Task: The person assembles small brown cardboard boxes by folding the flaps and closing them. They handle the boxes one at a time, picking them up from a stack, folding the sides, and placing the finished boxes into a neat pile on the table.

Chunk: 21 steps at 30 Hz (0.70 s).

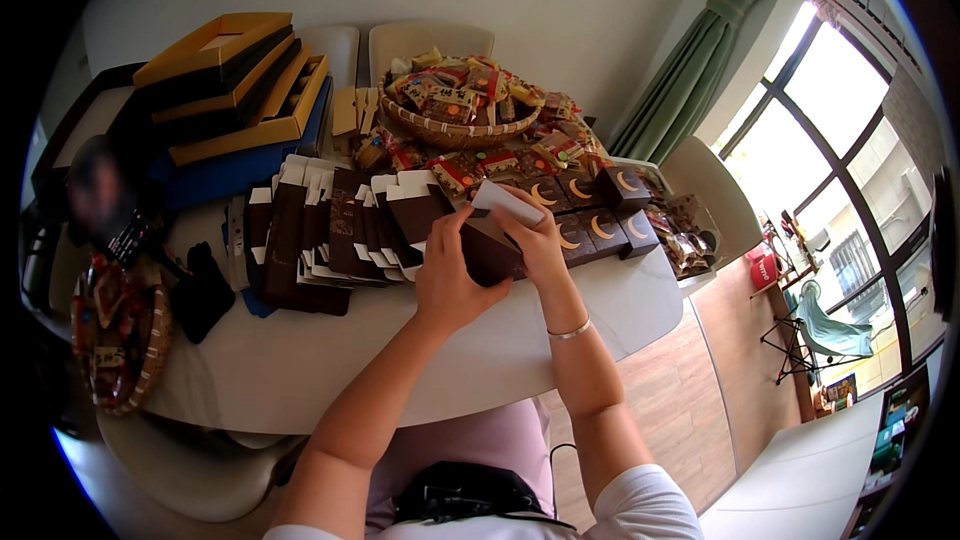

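Note:
Between my two hands is a small dark brown cardboard box (pixel 490 256), its white-backed flap (pixel 508 202) standing up at the top. My left hand (pixel 448 278) is closed round the box's left side, thumb along its near edge. On the right side and near the flap, my right hand (pixel 537 248) grips the same box; a bangle circles that wrist. Just left of my hands lies an overlapping row of flat, unfolded brown cartons (pixel 345 225) with white inner tabs. Folded dark boxes with a golden crescent (pixel 603 230) stand grouped to the right.
A wicker basket (pixel 460 132) heaped with wrapped snacks stands at the back, with more packets around it. Black-and-gold box trays (pixel 225 70) are stacked at the back left. Another snack basket (pixel 150 360) and a black cloth-like item (pixel 203 290) lie on the left.

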Tool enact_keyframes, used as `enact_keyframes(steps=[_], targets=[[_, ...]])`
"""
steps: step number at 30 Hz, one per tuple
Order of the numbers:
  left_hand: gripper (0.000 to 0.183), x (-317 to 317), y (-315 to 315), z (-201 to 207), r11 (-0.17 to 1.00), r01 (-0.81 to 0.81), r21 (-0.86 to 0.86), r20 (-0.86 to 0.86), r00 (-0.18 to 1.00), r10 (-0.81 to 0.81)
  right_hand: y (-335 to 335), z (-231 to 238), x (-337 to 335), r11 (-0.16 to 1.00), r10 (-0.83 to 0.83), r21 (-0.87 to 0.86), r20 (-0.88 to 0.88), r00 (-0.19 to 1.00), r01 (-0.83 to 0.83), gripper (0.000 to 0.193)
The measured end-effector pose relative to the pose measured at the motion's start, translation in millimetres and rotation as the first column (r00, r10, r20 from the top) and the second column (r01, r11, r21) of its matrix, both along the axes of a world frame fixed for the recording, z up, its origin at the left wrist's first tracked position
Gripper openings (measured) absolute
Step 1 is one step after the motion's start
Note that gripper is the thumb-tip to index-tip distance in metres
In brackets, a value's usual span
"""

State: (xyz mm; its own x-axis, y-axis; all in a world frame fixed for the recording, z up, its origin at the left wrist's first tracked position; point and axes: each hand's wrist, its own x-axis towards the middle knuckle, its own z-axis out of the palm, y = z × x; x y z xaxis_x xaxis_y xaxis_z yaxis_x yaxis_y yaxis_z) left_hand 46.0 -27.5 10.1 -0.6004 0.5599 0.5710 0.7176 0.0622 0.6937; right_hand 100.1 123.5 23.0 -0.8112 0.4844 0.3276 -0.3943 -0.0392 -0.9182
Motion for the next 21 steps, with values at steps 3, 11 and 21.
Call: enact_keyframes(steps=[3,11,21], targets=[[0.101,-2.6,1.0,-3.3,1.0,-0.001,0.0,-0.003,1.0,0.001,5.3,-2.5,-2.0,0.997,0.071,0.014,0.048,0.996,-0.072,0.034],[0.107,-4.4,2.7,-5.3,0.999,-0.024,0.035,-0.046,0.999,0.026,-1.8,-9.0,-2.7,0.984,0.15,-0.075,-0.129,0.98,-0.161,0.05],[0.103,-0.9,1.4,-3.7,0.997,-0.08,-0.011,-0.137,0.987,0.078,-1.3,-2.4,-1.7,0.991,0.067,-0.113,-0.083,0.994,-0.076,0.035]])
